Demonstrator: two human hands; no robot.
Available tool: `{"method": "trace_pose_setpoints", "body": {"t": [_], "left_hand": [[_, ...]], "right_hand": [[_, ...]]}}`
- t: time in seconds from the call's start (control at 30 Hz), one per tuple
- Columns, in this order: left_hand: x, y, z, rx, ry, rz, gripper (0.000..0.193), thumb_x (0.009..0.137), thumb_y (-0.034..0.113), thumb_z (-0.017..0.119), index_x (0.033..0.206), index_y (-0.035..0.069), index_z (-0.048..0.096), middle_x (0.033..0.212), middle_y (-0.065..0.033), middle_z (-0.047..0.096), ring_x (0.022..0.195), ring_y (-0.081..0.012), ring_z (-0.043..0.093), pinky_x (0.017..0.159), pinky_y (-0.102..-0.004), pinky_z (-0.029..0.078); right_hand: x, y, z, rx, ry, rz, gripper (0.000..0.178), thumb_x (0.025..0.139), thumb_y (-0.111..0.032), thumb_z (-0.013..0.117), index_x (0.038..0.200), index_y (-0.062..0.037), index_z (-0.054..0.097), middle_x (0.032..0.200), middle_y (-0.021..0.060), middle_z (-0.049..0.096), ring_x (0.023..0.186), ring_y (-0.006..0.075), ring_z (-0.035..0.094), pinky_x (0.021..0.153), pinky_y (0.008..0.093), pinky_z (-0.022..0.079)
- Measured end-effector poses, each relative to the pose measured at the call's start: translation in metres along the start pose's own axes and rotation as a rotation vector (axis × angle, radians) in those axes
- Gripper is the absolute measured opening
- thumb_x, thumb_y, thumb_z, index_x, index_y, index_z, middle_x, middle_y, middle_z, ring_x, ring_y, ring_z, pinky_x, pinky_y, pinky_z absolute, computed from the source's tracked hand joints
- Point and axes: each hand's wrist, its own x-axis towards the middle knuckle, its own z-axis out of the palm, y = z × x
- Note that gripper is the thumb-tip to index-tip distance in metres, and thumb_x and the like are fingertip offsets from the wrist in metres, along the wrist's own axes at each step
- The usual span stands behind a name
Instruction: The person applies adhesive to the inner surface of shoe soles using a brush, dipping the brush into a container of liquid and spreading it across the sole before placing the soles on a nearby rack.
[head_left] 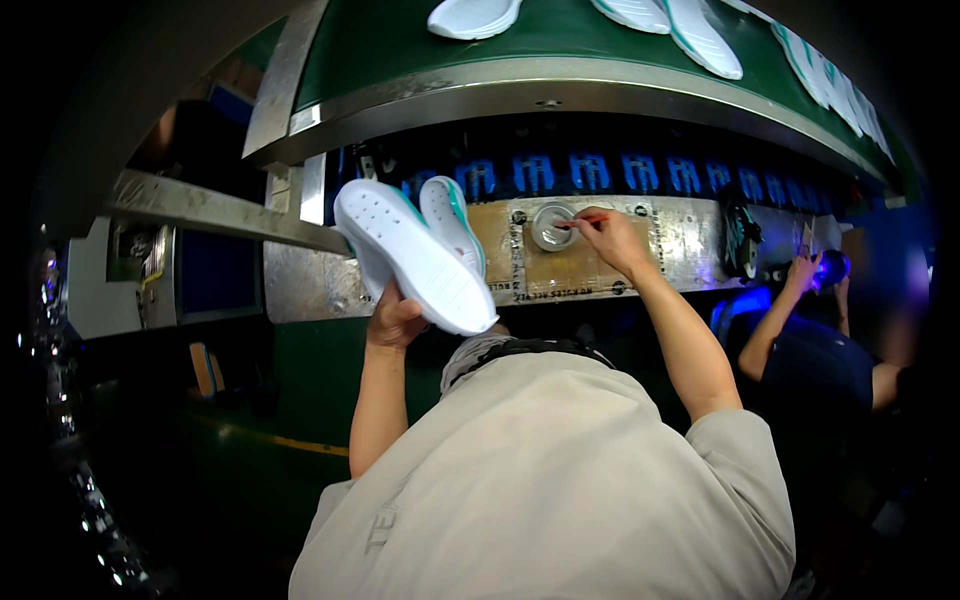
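Observation:
My left hand [396,318] grips a white shoe sole [415,250] near its lower end, holding it tilted up above the bench. Small holes dot the sole's upper part, and a teal edge runs along it. Just behind it shows a second white sole [447,210] with a teal rim; whether my hand holds that one too, I cannot tell. My right hand [615,240] pinches a thin reddish brush [582,221], its tip down inside a small round tub [541,236]. The tub stands on taped cardboard [570,272]; its contents are hard to make out.
Beyond the metal bench [690,235] runs a raised green conveyor [570,40] carrying several white soles [705,38]. A metal bar [225,213] juts in at left. A dark shoe [738,235] sits at right, near another person's hands [803,270] and a violet-lit object [832,268].

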Motion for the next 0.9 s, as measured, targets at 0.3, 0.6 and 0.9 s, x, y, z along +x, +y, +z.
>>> {"method": "trace_pose_setpoints", "body": {"t": [0.3, 0.6, 0.9], "left_hand": [[0.015, 0.013, 0.021, 0.300, -0.069, 0.048, 0.110, 0.067, 0.034, 0.094, 0.153, -0.004, 0.037, 0.143, -0.0135, 0.055, 0.134, -0.0275, 0.052, 0.117, -0.0373, 0.040], [0.019, 0.014, 0.057, 0.392, -0.225, -0.014, 0.128, 0.063, 0.058, 0.094, 0.154, -0.009, 0.034, 0.147, -0.0185, 0.053, 0.137, -0.0301, 0.053, 0.117, -0.0385, 0.040], [0.009, 0.057, 0.097, 0.392, 0.006, 0.358, 0.109, 0.056, 0.020, 0.094, 0.150, 0.003, 0.042, 0.145, -0.0157, 0.055, 0.133, -0.0306, 0.055, 0.115, -0.0414, 0.044]], "right_hand": [[-0.043, -0.051, -0.057, 0.360, -0.020, -0.288, 0.019, 0.097, -0.015, 0.071, 0.112, -0.0048, 0.078, 0.097, 0.0106, 0.079, 0.088, 0.0194, 0.073, 0.082, 0.0303, 0.056], [-0.046, -0.131, -0.081, 0.183, -0.151, -0.860, 0.021, 0.093, -0.020, 0.077, 0.111, -0.0106, 0.081, 0.092, 0.0018, 0.077, 0.081, 0.0183, 0.063, 0.076, 0.0327, 0.053], [-0.075, -0.123, -0.093, 0.102, -0.215, -0.766, 0.017, 0.091, -0.016, 0.078, 0.105, -0.0071, 0.081, 0.086, 0.0037, 0.076, 0.082, 0.0191, 0.063, 0.075, 0.0333, 0.053]]}}
